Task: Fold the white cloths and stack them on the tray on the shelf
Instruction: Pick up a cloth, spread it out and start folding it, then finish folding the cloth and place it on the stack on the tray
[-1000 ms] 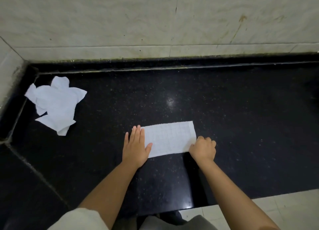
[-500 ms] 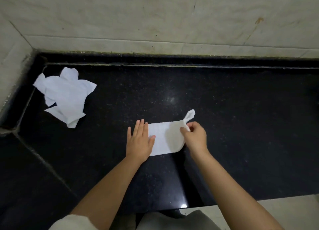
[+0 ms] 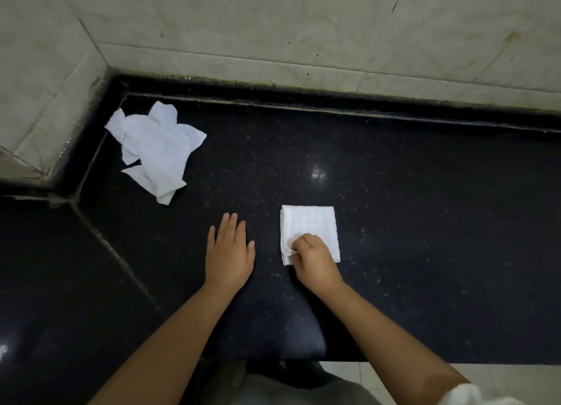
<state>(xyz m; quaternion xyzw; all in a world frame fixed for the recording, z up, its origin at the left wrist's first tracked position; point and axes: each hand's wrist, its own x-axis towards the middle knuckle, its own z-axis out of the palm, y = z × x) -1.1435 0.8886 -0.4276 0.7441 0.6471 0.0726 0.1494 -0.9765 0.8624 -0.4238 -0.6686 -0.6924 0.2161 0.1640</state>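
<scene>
1. A small square folded white cloth [image 3: 309, 233] lies flat on the black speckled stone worktop [image 3: 425, 222], near its front edge.
2. The right hand [image 3: 315, 260] rests on the cloth's near left corner, fingers [image 3: 299, 243] curled, pinching its edge.
3. The left hand [image 3: 229, 252] lies flat on the worktop just left of the cloth, fingers straight, holding nothing.
4. A crumpled heap of white cloths [image 3: 158, 149] sits in the far left corner, well apart.

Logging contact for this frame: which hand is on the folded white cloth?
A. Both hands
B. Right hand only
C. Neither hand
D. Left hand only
B: the right hand pinches the near left corner of the folded cloth, while the left hand lies flat on the black counter, apart from the cloth.
</scene>
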